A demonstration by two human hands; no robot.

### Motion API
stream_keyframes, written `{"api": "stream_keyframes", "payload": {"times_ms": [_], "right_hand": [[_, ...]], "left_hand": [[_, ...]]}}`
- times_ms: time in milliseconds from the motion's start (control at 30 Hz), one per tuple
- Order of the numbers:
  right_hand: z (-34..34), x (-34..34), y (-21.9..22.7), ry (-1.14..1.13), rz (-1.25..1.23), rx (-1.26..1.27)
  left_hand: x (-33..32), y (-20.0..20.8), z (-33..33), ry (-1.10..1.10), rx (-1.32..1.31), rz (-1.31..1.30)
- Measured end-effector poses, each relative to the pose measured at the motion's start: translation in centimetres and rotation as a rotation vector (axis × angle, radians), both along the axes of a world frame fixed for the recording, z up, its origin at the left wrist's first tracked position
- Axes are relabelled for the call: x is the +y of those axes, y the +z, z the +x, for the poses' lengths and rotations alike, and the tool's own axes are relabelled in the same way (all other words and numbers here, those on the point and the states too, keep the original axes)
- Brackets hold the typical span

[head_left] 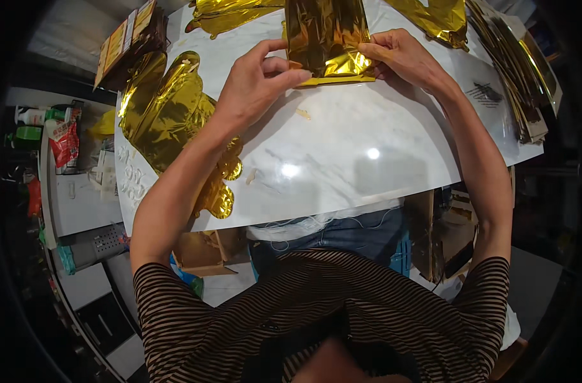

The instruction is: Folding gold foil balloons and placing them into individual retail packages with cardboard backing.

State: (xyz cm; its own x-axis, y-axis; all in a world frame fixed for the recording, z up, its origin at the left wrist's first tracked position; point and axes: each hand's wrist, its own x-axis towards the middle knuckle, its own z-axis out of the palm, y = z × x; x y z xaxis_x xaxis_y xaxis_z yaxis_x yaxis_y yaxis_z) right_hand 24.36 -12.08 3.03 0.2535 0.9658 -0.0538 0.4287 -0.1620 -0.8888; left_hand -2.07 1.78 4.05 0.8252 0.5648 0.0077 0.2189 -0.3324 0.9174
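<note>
A flat, shiny gold foil balloon (326,38) lies at the far middle of the white marble-patterned table, its near edge folded into a narrow strip. My left hand (256,80) grips its left side, fingers curled and thumb laid along the folded edge. At the right side my right hand (402,60) pinches the foil between thumb and fingers. The balloon's far end runs out of view. Left of my left forearm, another flat gold foil balloon (169,115) with rounded lobes hangs partly over the table's near edge.
More gold foil (240,14) lies at the far left, with another gold piece (441,22) far right. Stacked flat packs (128,41) stand left; a pile of flat gold pieces (517,70) lies right. Small white bits (131,172) dot the table's left edge. Below is an open cardboard box (205,252).
</note>
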Motion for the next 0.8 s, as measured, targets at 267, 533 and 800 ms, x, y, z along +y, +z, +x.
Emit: {"api": "stream_keyframes", "payload": {"times_ms": [267,533,800], "right_hand": [[-0.5,0.2,0.1,0.006,-0.052,-0.078],[-0.1,0.1,-0.2,0.036,-0.043,-0.109],[-0.9,-1.1,0.3,0.043,0.017,-0.140]], "left_hand": [[0.2,0.3,1.2,0.129,0.225,0.205],[0.2,0.8,0.9,0.131,0.228,0.004],[-0.8,1.4,0.0,0.136,0.205,-0.076]]}}
